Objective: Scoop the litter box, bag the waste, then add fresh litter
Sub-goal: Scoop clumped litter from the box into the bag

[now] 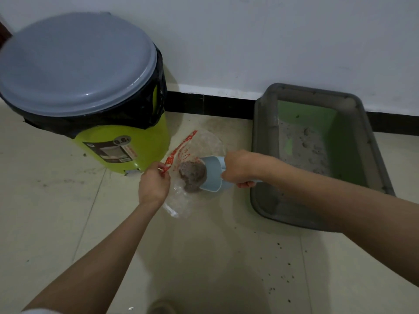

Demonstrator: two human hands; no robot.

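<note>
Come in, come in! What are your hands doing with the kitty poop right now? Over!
Left hand pinches clear bag open. Right hand grips blue scoop, tipped at bag mouth, clump inside bag. Nothing blocking. Over.

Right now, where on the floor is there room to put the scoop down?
The bare tiles in front of the bin, left of the left hand, are free. Between bin and litter box it is crowded: bag, scoop, right hand. Crumbs dot the near-right floor.
</note>
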